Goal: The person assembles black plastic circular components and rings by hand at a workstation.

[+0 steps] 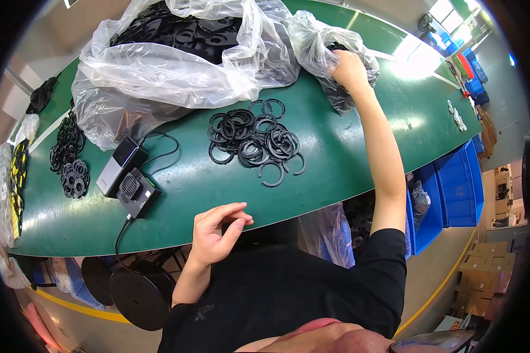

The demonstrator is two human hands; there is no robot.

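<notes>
My right hand (348, 67) reaches far across the green table (347, 153) into a small clear plastic bag (330, 44) holding black ring parts; its fingers are buried in the bag, so what they grip is hidden. My left hand (218, 229) hovers at the table's near edge, fingers loosely curled and apart, holding nothing. Between the two hands lies a loose pile of black rings and C-shaped clips (256, 138).
A large clear bag (171, 65) full of black rings fills the far left. A grey device (119, 167) and a black box (136, 192) with cables sit at near left. More black rings (70, 159) lie further left. Blue bins (453, 188) stand right; black stools (138, 294) below.
</notes>
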